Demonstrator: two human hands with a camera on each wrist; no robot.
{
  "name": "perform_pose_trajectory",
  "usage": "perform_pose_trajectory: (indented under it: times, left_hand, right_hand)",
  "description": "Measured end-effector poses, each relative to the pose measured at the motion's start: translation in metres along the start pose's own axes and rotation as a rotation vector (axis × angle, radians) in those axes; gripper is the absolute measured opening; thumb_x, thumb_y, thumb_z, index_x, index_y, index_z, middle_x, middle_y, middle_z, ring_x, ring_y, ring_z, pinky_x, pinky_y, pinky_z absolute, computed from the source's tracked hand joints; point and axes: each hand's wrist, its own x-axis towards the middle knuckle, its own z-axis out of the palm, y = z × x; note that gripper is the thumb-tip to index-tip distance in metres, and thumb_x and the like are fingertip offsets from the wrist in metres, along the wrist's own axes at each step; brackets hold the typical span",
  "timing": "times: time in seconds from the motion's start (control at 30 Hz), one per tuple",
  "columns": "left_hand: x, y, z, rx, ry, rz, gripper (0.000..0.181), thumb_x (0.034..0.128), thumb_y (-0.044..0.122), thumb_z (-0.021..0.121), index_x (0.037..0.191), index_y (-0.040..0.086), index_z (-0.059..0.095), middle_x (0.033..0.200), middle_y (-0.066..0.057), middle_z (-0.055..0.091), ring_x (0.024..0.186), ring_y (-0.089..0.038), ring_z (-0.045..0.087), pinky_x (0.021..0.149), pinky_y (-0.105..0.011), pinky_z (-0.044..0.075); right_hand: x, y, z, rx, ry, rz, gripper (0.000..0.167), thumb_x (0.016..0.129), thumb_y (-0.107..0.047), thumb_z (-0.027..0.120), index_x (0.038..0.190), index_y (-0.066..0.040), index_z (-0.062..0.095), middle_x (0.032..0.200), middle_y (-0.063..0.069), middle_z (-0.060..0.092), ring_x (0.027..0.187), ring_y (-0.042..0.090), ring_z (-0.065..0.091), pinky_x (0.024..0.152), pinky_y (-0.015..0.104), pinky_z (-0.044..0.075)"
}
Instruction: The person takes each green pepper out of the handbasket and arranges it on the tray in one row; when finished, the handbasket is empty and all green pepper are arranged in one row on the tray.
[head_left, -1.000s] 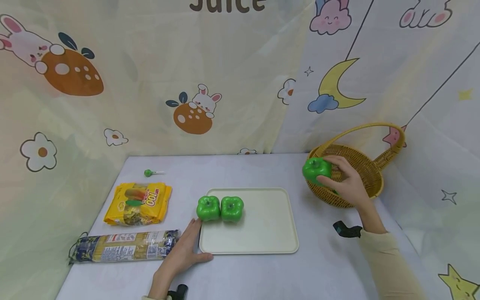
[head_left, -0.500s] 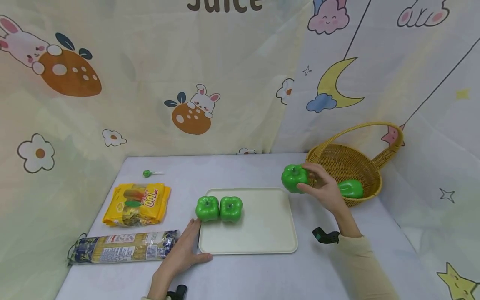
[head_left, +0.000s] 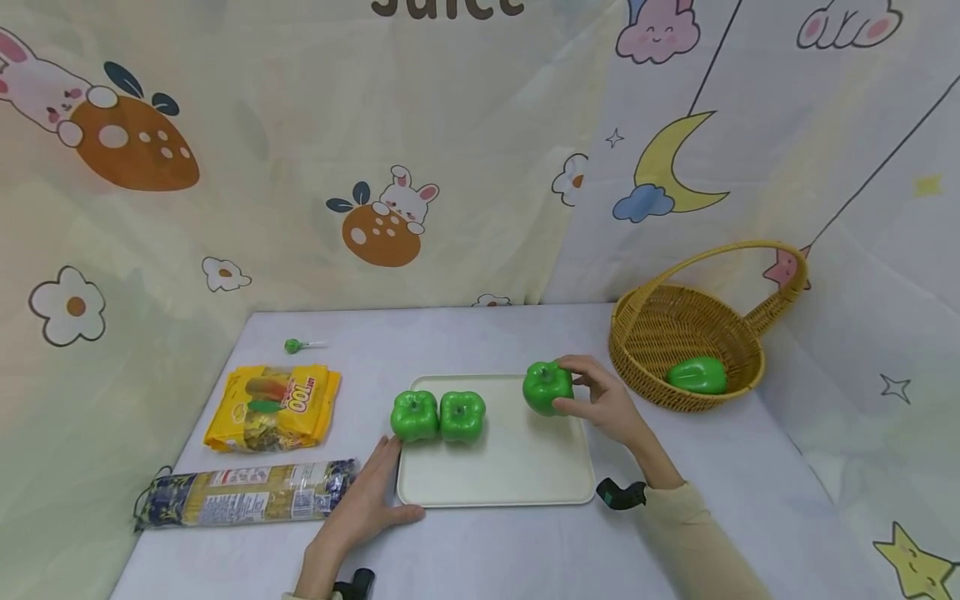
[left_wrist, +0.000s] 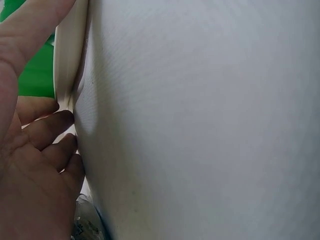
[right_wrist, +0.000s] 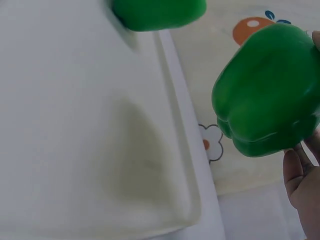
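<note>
My right hand (head_left: 606,404) holds a green bell pepper (head_left: 546,388) between thumb and fingers, over the right part of a cream tray (head_left: 517,475). In the right wrist view the held pepper (right_wrist: 270,92) hangs above the tray, its shadow falling on the surface. Two more green bell peppers, one at the corner (head_left: 414,416) and one beside it (head_left: 462,417), sit on the tray's left side. My left hand (head_left: 363,496) rests at the tray's left edge, fingers extended and thumb by the near corner. In the left wrist view its fingertips (left_wrist: 65,120) touch the rim.
At the back right stands a wicker basket (head_left: 637,333) with a tall handle, a green pepper (head_left: 699,376) inside. To the left lie a yellow snack packet (head_left: 273,408), a long pasta packet (head_left: 247,494) and a green lollipop (head_left: 294,346). Printed cloth hangs behind the table.
My right hand has carried the bell pepper leftward and nearer, from over the basket to over the tray. The pepper inside the basket has come into full view. The left hand stays in place.
</note>
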Motion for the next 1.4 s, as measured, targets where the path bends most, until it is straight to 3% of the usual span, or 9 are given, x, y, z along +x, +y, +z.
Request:
perform_pose_trajectory:
  times: [0.5,1.1,1.2,1.4]
  left_hand:
    - [-0.001,-0.001,0.001,-0.001,0.004,0.006,0.128,0.0637,0.048,0.091,0.163,0.020,0.015,0.171,-0.006,0.013,0.159,-0.034,0.009,0.127,-0.060,0.019]
    - [-0.001,-0.002,0.000,-0.001,0.005,0.011,0.129,0.0640,0.047,0.092,0.163,0.022,0.013,0.171,-0.005,0.012,0.159,-0.034,0.009,0.127,-0.060,0.019]
    - [-0.001,-0.001,0.000,0.002,0.004,0.015,0.129,0.0644,0.047,0.091,0.163,0.022,0.012,0.171,-0.005,0.011,0.159,-0.034,0.009,0.127,-0.060,0.019]
    - [-0.002,-0.001,0.000,0.008,0.001,0.012,0.129,0.0646,0.049,0.091,0.163,0.022,0.012,0.171,-0.006,0.012,0.159,-0.035,0.009,0.127,-0.060,0.019]
  right_hand:
    - [-0.001,0.011,0.030,0.072,-0.090,0.030,0.055,0.081,0.002,0.079,0.132,0.001,0.057,0.135,0.023,0.054,0.121,0.001,0.054,0.099,0.019,0.053]
    - [-0.002,0.023,0.041,0.060,-0.139,0.117,0.055,0.080,-0.004,0.082,0.128,0.000,0.056,0.141,0.020,0.049,0.125,-0.004,0.050,0.106,0.015,0.049]
    - [-0.001,0.024,0.041,0.052,-0.140,0.149,0.055,0.080,-0.006,0.083,0.128,-0.002,0.057,0.142,0.018,0.049,0.128,0.003,0.051,0.108,0.014,0.048]
    - [-0.001,0.022,0.041,0.061,-0.151,0.202,0.055,0.080,-0.008,0.084,0.127,-0.006,0.056,0.145,0.017,0.047,0.136,0.032,0.050,0.110,0.014,0.046]
